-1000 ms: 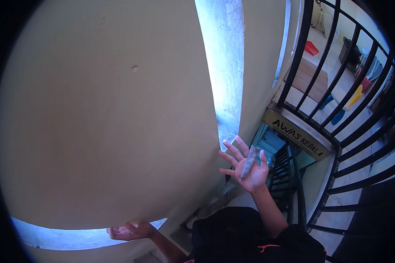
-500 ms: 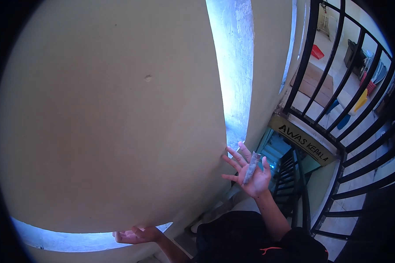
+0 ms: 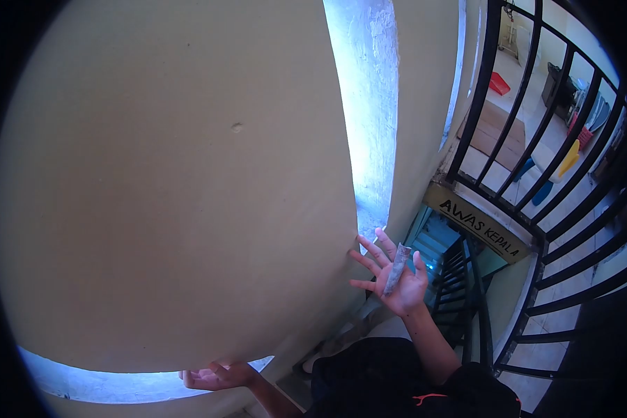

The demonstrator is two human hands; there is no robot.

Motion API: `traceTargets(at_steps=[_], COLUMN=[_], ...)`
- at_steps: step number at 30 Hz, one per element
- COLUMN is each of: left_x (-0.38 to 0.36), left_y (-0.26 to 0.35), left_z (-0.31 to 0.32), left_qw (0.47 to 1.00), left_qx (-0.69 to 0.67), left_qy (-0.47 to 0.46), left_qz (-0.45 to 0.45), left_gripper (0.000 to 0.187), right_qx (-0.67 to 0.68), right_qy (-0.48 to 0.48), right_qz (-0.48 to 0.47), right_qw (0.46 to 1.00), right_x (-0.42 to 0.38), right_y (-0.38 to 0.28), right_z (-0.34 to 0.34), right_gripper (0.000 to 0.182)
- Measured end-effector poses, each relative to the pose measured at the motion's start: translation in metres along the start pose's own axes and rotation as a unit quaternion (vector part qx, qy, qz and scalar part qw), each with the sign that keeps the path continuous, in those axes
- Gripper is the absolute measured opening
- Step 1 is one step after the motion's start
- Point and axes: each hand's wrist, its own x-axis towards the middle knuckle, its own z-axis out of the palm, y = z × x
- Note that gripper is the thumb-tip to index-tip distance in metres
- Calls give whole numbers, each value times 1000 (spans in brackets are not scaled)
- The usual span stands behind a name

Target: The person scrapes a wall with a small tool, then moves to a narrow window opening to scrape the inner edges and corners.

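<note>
On the palm of my right hand (image 3: 411,296) lies a short grey tube (image 3: 397,270) with a rough, mottled surface. The fingers of that hand are spread, their tips close to the edge of a cream wall (image 3: 188,195). My left hand (image 3: 223,376) is at the bottom, beside the wall's lower edge and in front of a bright opening (image 3: 111,386). Its fingers are loosely bent and apart from the thumb, with nothing seen in them.
A tall bright slot (image 3: 369,111) cuts through the wall. At right, a black metal railing (image 3: 529,132) stands above a sign (image 3: 477,221) lettered "AWAS KEPALA". Stairs (image 3: 432,240) with a dark handrail (image 3: 477,299) go down below it. A red dustpan (image 3: 499,83) lies beyond the railing.
The view has shifted slightly, so the wall and railing sit a little differently in it. Both hands keep nearly the same pose, and the tube stays on my right palm.
</note>
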Motion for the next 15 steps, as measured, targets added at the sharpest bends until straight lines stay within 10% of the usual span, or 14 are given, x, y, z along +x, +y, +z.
traceTargets(at_steps=[15], left_x=[4], left_y=[7], left_z=[7], left_qw=[999], left_qx=[-20], left_qy=[29], left_qz=[-25], left_gripper=[44], right_qx=[6], right_qy=[-12], right_qz=[-2], right_qw=[1000], right_x=[-3], right_y=[3], right_z=[0], right_gripper=[93])
